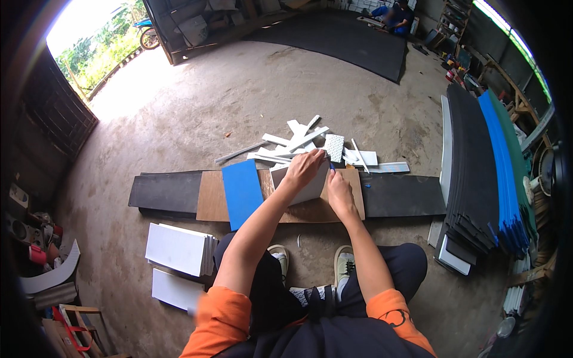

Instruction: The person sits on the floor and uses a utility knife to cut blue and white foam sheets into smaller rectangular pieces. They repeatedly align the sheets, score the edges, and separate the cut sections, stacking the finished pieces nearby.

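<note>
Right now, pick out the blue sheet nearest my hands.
The single blue sheet lying across the brown board, left of your left hand. The other blue sheets are stacked together at the far right.

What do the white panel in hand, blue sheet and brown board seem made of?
White panel: perhaps foam or plastic, matte; its face looks plain, grainless. Blue sheet: maybe foam, matte; flat, even colour. Brown board: likely plywood, dull; wood-toned, with scuffed patches.

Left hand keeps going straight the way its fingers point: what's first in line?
Probably the bumpy white piece at the scrap pile, just past the left hand. Depth is unclear from one view; it might pass above.
</note>
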`<action>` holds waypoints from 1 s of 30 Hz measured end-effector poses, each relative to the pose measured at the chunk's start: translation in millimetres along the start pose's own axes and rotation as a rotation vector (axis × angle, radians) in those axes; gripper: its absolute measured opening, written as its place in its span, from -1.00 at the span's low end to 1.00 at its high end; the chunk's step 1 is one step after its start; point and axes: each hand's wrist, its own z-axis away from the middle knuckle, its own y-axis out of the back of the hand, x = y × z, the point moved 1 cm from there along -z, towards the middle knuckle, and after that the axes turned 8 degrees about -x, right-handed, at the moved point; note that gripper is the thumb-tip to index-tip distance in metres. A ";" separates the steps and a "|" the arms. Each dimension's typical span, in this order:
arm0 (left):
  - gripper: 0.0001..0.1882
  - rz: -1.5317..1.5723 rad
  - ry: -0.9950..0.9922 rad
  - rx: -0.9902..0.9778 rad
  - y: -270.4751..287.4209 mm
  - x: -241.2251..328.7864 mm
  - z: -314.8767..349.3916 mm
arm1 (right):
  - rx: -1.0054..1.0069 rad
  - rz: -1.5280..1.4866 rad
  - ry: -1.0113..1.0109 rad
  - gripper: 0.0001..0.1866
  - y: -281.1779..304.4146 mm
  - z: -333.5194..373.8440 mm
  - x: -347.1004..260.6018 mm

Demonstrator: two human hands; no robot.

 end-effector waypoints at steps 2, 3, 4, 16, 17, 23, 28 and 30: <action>-0.84 0.016 -0.007 -0.013 -1.8 -1.2 -0.5 | -0.006 -0.006 -0.007 -0.59 -1.0 -4.8 -0.7; -0.84 0.014 -0.016 -0.016 -2.1 -2.2 -0.3 | -0.008 -0.011 -0.011 -0.59 -1.3 -6.9 -1.8; -0.85 0.012 -0.025 -0.020 -2.3 -3.2 0.2 | -0.003 0.017 -0.023 -0.60 -2.3 -8.3 -3.7; -0.86 -0.030 -0.014 0.008 -1.8 3.6 9.1 | -0.043 0.110 -0.041 -0.60 11.6 19.6 -12.8; -0.86 -0.046 -0.030 0.022 -2.4 5.5 8.0 | -0.047 0.105 -0.040 -0.60 13.7 20.7 -12.5; -0.80 -0.012 -0.125 0.065 -8.2 15.4 13.7 | -0.078 0.076 -0.045 -0.60 14.7 4.4 -6.7; -0.78 -0.045 -0.020 -0.001 -2.2 14.4 10.4 | -0.109 0.022 -0.049 -0.60 8.3 11.0 0.0; -0.77 -0.041 0.027 -0.041 -1.1 14.3 12.4 | -0.109 -0.006 -0.081 -0.60 6.5 18.6 -0.6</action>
